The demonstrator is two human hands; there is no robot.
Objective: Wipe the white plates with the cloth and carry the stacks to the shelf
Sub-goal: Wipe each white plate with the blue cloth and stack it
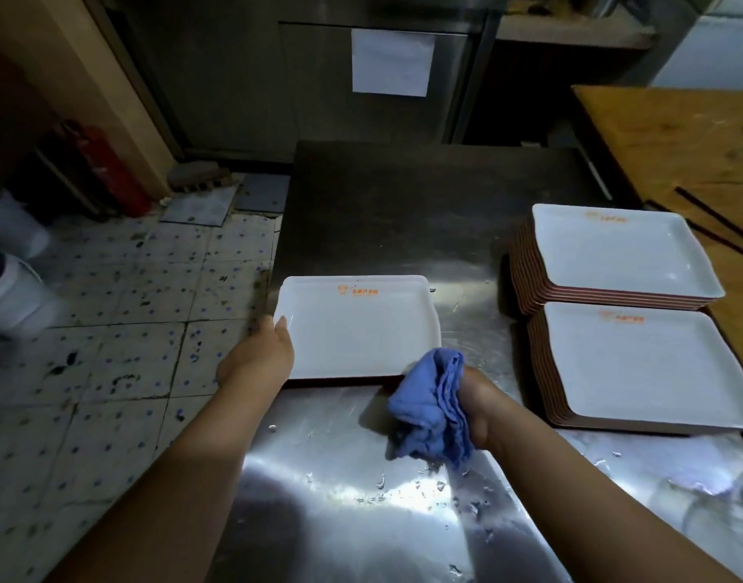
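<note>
A white rectangular plate [355, 326] with an orange logo lies on the steel table [386, 212] near its left edge, apparently on top of another plate. My left hand [262, 351] grips its left rim, thumb on the top. My right hand [477, 403] holds a bunched blue cloth [435, 408] at the plate's near right corner. Two stacks of the same white plates stand at the right: a far stack [614, 250] and a near stack [647, 363].
Water drops lie on the table's near part. A wooden table [673, 136] with dark chopsticks [719, 225] adjoins at the right. A steel cabinet [319, 77] stands behind. On the tiled floor at the left are a red fire extinguisher [104, 170] and white buckets [12, 263].
</note>
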